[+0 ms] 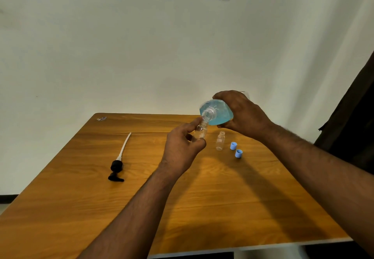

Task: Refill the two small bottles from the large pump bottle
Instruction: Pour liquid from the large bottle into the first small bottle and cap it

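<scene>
My right hand [241, 112] grips the large clear bottle [219, 112] of blue liquid, tipped on its side above the table, its open neck pointing toward me and down. My left hand [182, 147] holds a small clear bottle [201, 131] upright, its mouth touching the underside of the large bottle's neck. A second small clear bottle [220, 141] stands uncapped on the table just right of my left hand. Two blue caps [236, 150] lie to its right. The black pump head with its white tube [119, 157] lies on the table at the left.
The wooden table [101, 208] runs up to a pale wall at the back. A dark curtain or cloth [356, 117] hangs at the right edge. A small sticker [101, 118] sits at the table's far left corner.
</scene>
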